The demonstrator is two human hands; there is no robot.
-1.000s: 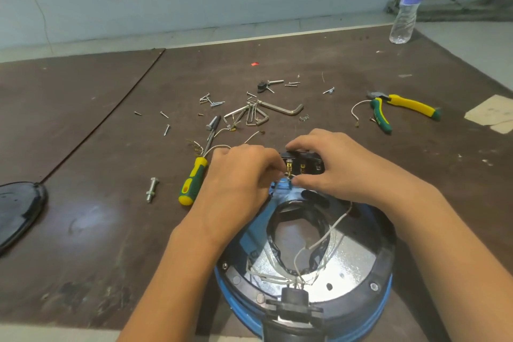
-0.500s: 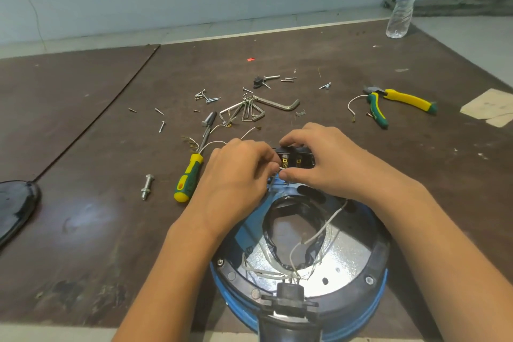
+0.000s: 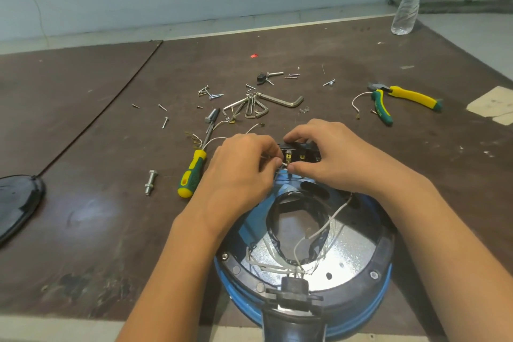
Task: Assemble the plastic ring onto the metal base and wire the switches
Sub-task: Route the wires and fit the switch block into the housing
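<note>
A round blue housing with a shiny metal base [image 3: 352,247] and a black plastic ring [image 3: 384,255] on its rim sits at the table's near edge. White wires [image 3: 319,233] cross its central opening. At the housing's far rim stands a black switch block [image 3: 301,153] with brass terminals. My right hand [image 3: 330,155] grips that block from the right, thumb below and fingers on top. My left hand [image 3: 244,166] pinches a thin white wire end against a terminal at the block's left side.
A green-yellow screwdriver [image 3: 194,169] and a bolt [image 3: 150,181] lie left of my hands. Hex keys [image 3: 261,104] and loose screws are scattered beyond. Green-yellow pliers [image 3: 399,98] lie at right, a water bottle [image 3: 408,0] far right, a black lid [image 3: 16,203] at left.
Both hands have stayed on the switch block with only small finger shifts at the terminal. The view has drifted slightly.
</note>
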